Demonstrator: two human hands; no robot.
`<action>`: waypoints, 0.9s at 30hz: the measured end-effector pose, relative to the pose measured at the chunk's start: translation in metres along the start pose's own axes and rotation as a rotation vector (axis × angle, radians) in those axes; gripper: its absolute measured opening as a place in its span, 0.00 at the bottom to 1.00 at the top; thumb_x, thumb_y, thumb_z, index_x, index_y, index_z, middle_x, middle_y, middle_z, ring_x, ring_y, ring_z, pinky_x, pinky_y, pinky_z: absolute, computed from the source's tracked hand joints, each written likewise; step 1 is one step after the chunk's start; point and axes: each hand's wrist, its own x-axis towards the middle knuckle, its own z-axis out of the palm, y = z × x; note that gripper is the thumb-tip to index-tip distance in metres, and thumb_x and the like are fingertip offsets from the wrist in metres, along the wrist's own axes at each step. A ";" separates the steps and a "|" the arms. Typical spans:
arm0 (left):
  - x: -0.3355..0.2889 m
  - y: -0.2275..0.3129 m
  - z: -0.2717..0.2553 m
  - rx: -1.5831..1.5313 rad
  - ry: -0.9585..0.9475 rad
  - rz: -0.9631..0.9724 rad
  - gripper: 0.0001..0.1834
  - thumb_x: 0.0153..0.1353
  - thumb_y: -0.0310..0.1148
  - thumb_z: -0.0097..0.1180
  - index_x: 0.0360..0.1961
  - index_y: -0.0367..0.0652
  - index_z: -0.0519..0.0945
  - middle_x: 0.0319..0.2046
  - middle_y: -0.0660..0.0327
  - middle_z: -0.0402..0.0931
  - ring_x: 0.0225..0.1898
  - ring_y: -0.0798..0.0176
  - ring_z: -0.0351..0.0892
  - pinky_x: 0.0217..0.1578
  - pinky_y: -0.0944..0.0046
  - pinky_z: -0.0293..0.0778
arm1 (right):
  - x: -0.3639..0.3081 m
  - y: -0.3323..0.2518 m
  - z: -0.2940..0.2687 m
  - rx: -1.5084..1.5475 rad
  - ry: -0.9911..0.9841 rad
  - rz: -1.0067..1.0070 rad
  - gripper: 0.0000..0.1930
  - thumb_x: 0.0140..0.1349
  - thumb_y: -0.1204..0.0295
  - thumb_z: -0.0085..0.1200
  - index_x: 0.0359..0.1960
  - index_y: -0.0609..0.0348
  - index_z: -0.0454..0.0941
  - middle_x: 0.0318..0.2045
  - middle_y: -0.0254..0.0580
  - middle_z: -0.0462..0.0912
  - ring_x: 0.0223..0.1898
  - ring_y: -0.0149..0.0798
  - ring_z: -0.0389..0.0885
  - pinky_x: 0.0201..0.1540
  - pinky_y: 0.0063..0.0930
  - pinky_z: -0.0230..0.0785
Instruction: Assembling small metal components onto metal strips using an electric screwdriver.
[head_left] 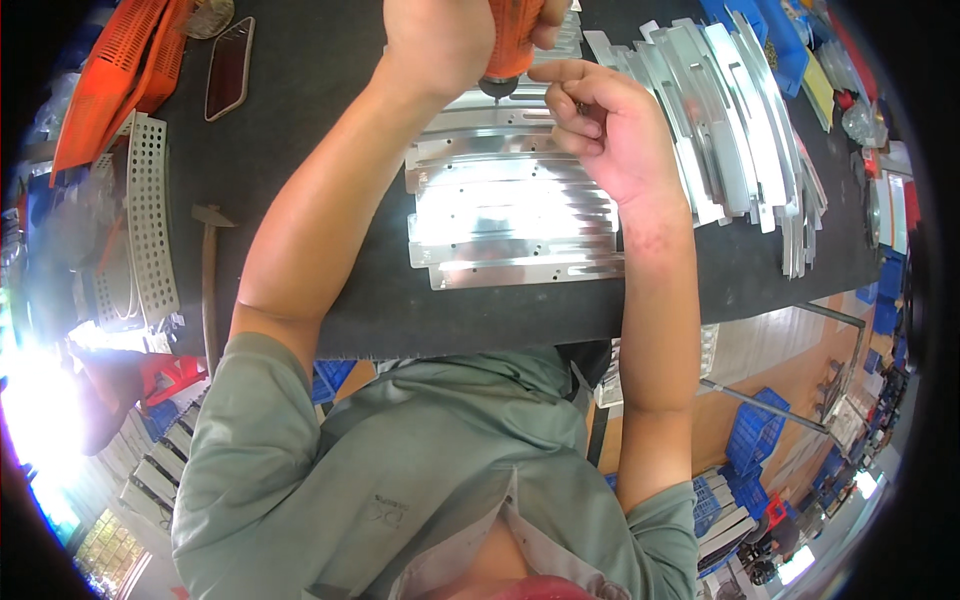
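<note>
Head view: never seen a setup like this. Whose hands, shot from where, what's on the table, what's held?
No robot here: just a person's bare hands. The single picture comes from a fisheye camera on their head, looking down, so straight edges bend. The left hand holds an orange handheld tool, apparently a power driver, above silvery metal strips on a dark tabletop. The right hand, beside its tip, seems to hold a small dark item, too small to identify. More strips lie right; a phone and hammer, left.
</note>
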 end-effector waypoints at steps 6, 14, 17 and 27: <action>0.015 0.006 -0.005 0.131 -0.033 0.134 0.51 0.64 0.82 0.27 0.40 0.38 0.77 0.21 0.55 0.76 0.13 0.64 0.73 0.12 0.65 0.71 | 0.005 0.002 -0.004 -0.327 0.049 -0.119 0.15 0.64 0.74 0.50 0.46 0.67 0.85 0.20 0.28 0.73 0.19 0.21 0.60 0.21 0.21 0.51; 0.018 0.026 0.025 0.165 0.082 0.267 0.51 0.64 0.81 0.26 0.38 0.38 0.77 0.21 0.54 0.76 0.12 0.64 0.73 0.12 0.64 0.71 | -0.004 0.015 0.007 -0.953 0.135 -0.342 0.12 0.69 0.68 0.57 0.41 0.67 0.86 0.22 0.38 0.83 0.22 0.29 0.72 0.28 0.32 0.66; 0.022 0.025 0.025 0.155 0.079 0.270 0.50 0.64 0.81 0.26 0.38 0.39 0.77 0.21 0.55 0.76 0.13 0.64 0.74 0.12 0.64 0.71 | -0.003 0.015 -0.007 -0.886 0.244 -0.368 0.13 0.70 0.67 0.56 0.40 0.66 0.86 0.21 0.37 0.81 0.21 0.29 0.72 0.28 0.31 0.66; 0.025 -0.011 0.001 0.138 0.067 0.009 0.53 0.58 0.86 0.31 0.35 0.38 0.77 0.18 0.58 0.74 0.15 0.64 0.74 0.14 0.66 0.71 | -0.005 0.000 -0.020 -0.086 0.156 -0.108 0.16 0.61 0.79 0.42 0.41 0.75 0.83 0.23 0.32 0.73 0.20 0.20 0.57 0.21 0.19 0.47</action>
